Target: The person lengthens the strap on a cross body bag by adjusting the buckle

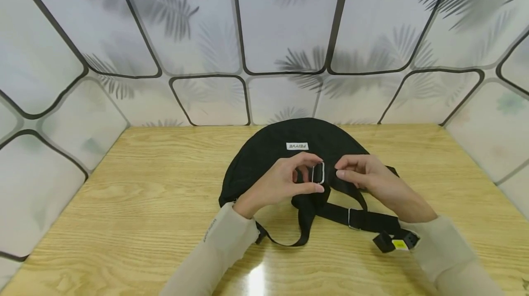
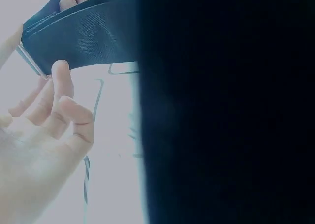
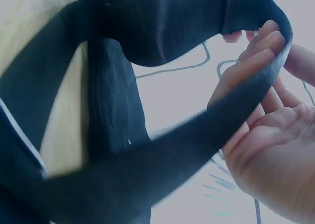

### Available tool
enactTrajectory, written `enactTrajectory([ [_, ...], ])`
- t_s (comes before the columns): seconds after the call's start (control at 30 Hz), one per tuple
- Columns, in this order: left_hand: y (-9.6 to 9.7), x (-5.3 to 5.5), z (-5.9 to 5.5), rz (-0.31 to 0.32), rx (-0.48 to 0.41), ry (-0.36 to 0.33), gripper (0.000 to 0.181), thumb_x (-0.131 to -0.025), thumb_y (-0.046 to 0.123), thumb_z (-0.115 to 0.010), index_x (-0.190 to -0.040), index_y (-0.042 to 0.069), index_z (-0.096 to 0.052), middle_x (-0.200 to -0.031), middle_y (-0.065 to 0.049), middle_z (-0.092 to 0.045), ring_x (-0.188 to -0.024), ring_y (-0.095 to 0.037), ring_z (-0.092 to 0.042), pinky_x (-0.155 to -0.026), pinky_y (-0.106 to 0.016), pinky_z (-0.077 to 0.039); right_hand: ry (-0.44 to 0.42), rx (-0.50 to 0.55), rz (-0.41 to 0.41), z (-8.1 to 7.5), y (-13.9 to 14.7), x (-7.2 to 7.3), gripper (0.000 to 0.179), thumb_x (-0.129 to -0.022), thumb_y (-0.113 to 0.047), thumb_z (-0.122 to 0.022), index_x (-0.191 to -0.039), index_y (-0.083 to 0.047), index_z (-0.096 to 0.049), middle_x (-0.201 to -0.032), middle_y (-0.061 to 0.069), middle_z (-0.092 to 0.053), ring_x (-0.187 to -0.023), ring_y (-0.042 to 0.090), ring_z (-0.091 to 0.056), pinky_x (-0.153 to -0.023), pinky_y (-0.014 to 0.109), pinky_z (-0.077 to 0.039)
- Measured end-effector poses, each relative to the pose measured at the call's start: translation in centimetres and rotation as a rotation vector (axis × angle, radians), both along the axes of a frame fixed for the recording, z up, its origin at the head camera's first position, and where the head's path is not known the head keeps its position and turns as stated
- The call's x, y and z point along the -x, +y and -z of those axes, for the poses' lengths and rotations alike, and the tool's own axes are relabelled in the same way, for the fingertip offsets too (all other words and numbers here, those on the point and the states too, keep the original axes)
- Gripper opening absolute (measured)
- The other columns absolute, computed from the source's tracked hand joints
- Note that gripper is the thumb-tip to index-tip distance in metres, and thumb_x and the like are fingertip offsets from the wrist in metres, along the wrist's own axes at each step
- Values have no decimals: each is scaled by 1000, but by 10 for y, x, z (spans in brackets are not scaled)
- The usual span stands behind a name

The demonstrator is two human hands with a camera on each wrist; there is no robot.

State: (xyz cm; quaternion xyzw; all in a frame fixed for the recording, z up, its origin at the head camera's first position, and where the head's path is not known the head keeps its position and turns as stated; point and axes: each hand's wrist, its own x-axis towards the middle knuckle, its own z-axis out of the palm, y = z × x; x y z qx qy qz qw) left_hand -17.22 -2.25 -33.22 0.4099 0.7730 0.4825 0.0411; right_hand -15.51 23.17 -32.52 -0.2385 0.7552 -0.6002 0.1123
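A black half-round bag [image 1: 256,162] with a white label [image 1: 297,146] lies on the wooden table. Above it, my left hand [image 1: 277,181] holds a silver metal slide buckle [image 1: 323,173] by its ends between thumb and fingers, with black webbing running through it. My right hand [image 1: 363,174] pinches the black strap [image 3: 206,118] just right of that buckle. In the right wrist view the strap bends in a loop around the fingertips. The left wrist view shows the webbing [image 2: 93,34] stretched flat out from the buckle [image 2: 32,61]; a dark surface hides that view's right half.
A second strap section with another metal slide buckle [image 1: 350,219] lies in front of the bag. A strap loop [image 1: 306,222] hangs toward the table's near side. Beside the right cuff is a small black block with a yellow label [image 1: 399,244]. Patterned white panels [image 1: 289,25] surround the table [image 1: 144,195].
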Motion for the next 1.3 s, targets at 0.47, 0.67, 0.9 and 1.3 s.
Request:
enactTrajectory([
  [0.47,-1,0,-1,-9,-3,24,47,-91,15,-79,-132,2,-60,-97,0,-61,-78,-7,-53,-67,-24,-43,-11,-2,76,4,-12,-1,21,-101,-1,-58,-93,-18,-68,-60,-10,-40,-45,19,-25,-43,36,-23],
  [0.67,-1,0,0,-5,-1,76,47,-91,15,-79,-133,4,-62,-98,0,-59,-80,-7,-49,-69,-24,-44,-26,-18,98,4,-15,-2,18,-100,-2,-59,-93,-16,-68,-59,-10,-39,-44,16,-27,-43,34,-25],
  [0.9,0,0,0,-5,0,59,50,-90,15,-80,-136,5,-63,-96,-1,-55,-80,-7,-46,-72,-24,-44,-34,9,66,4,-14,-3,19,-100,-1,-58,-94,-16,-68,-60,-10,-39,-45,17,-25,-43,35,-24],
  [1.3,1,-2,1,-123,-89,-102,48,-94,15,-76,-139,6,-61,-115,-5,-63,-100,-12,-55,-89,-31,-45,-121,230,7,4,-12,-1,14,-106,-4,-52,-103,-10,-65,-81,2,-64,-64,14,-58,-57,28,-51],
])
